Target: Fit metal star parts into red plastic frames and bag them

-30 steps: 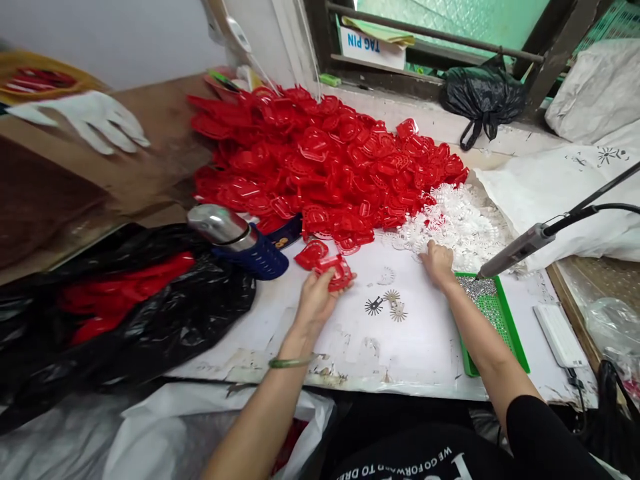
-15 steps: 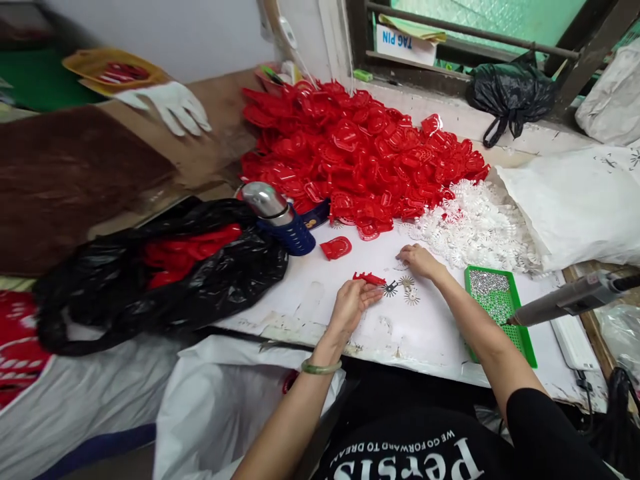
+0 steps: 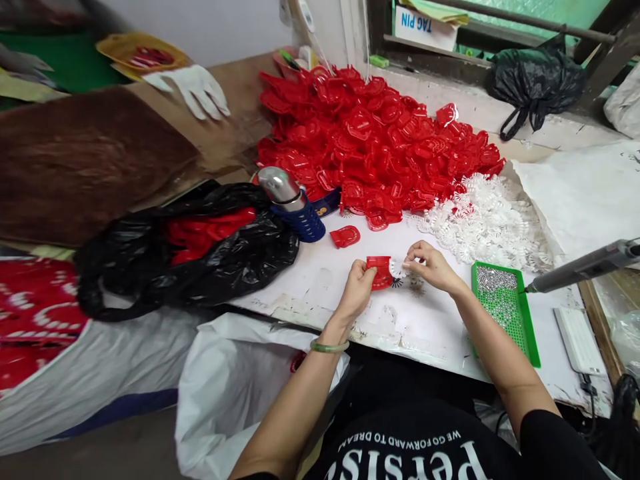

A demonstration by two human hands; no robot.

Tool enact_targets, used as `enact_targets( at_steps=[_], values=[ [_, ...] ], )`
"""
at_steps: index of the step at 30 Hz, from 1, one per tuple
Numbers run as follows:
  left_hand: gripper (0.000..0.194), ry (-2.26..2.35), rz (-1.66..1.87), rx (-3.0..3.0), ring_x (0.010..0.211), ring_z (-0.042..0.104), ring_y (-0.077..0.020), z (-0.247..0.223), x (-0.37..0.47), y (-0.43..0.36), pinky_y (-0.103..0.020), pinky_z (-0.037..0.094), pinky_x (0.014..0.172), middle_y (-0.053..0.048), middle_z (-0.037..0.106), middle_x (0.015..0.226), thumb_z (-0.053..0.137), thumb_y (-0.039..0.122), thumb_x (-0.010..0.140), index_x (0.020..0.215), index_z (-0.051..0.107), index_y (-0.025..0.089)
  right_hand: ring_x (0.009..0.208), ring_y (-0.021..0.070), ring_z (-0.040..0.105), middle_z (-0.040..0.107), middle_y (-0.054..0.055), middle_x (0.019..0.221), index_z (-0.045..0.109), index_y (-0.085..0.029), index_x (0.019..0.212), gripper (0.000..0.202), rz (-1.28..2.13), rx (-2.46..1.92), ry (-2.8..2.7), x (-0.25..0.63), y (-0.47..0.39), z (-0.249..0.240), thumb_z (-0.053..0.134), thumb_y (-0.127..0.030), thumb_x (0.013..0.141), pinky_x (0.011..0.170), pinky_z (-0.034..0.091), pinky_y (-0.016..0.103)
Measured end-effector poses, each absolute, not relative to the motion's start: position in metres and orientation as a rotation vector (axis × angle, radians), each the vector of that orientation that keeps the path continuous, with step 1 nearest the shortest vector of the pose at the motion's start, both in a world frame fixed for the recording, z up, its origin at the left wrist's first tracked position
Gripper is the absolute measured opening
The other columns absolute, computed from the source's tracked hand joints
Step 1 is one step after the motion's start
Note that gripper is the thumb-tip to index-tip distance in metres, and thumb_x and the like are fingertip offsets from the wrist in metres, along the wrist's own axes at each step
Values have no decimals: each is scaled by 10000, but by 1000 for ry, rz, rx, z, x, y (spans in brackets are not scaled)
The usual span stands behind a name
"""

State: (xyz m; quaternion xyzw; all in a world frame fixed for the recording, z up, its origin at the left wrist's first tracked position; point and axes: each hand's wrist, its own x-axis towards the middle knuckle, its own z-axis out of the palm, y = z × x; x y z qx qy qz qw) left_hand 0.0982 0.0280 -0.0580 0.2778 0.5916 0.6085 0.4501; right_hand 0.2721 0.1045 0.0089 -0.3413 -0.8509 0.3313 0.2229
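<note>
My left hand (image 3: 358,288) is closed on a red plastic piece (image 3: 381,272) with a rounded, slotted end, held just above the white tabletop (image 3: 320,287). My right hand (image 3: 431,265) pinches a small white toothed disc (image 3: 397,268) at the right edge of that red piece. Whether the two parts touch, I cannot tell. Under them on the table lies a dark spoked mark or disc (image 3: 397,283), partly covered. Another loose red piece (image 3: 345,236) rests farther back.
Behind are a large heap of red pieces (image 3: 370,147) and a pile of white discs (image 3: 493,220). To the right stand a green tray of small screws (image 3: 531,327) and a grey electric screwdriver (image 3: 583,267). A flask (image 3: 305,223) and black bag (image 3: 250,267) are left.
My left hand has turned the red piece so its broad face shows. My right hand has lifted a white disc from the table and brought it left to the red piece. The view has shifted slightly.
</note>
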Motion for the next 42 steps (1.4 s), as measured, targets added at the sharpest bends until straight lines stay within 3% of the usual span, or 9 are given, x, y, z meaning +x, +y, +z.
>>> enact_targets(
  at_steps=[5,12,21,25,27,30,38,40,42],
  values=[
    [213,915,1610,356,741,639,-142,-37,122,10,-291,521,712,4,649,819,619,252,762,899,466,198,1156,259,432,528,96,1182,689,-172,779,139,745,-958,-2493,259,80,23,648,-281,856,1035,370,461],
    [496,728,1527,294,961,665,-231,-19,137,7,-350,533,809,-118,698,978,430,589,923,1004,609,133,1201,299,398,536,97,1247,696,-176,744,157,644,-1063,-2511,266,65,23,643,-278,851,1014,379,502],
    [362,693,1403,301,974,659,-221,-23,141,-8,-354,531,848,-113,699,1013,492,440,915,1030,626,124,1179,283,464,552,105,1230,657,-193,765,164,605,-1076,-2490,271,47,10,604,-292,885,965,401,483],
    [311,831,1455,405,983,661,-219,-24,141,-15,-352,526,870,-89,698,1024,674,360,812,1033,605,153,1203,276,481,498,125,1291,599,-199,910,231,750,-1189,-2129,272,39,0,699,-373,795,993,423,467],
    [372,883,1476,460,984,665,-227,-26,143,-21,-363,529,874,-88,697,1038,744,354,756,1041,597,166,1096,242,552,550,114,1211,550,-202,1011,417,1024,-1222,-1827,271,32,-11,735,-448,730,920,484,415],
    [409,967,1521,483,996,662,-233,-38,151,-35,-358,531,877,-96,689,1068,754,401,746,1050,601,174,803,173,600,635,34,903,565,-196,943,409,1518,-1202,-1461,262,11,-32,702,-513,725,744,519,326],
    [176,1463,1647,487,963,661,-231,-74,159,-68,-302,540,802,-46,686,857,676,357,816,891,607,214,626,121,538,607,-21,733,550,-207,822,397,1768,-1133,-1215,251,-22,-60,696,-561,716,633,469,268],
    [235,1361,1656,394,876,683,-223,-71,148,-67,-340,555,781,-48,690,861,672,388,815,940,600,202,680,139,572,654,15,832,596,-197,902,401,1709,-1144,-1569,267,0,-51,677,-556,742,673,481,292],
    [293,1235,1654,278,783,694,-213,-67,137,-62,-389,568,766,-50,696,864,681,401,800,975,589,184,828,164,604,673,55,1011,619,-203,1028,357,1232,-1306,-1849,283,30,-41,661,-471,796,781,477,316]
  ],
)
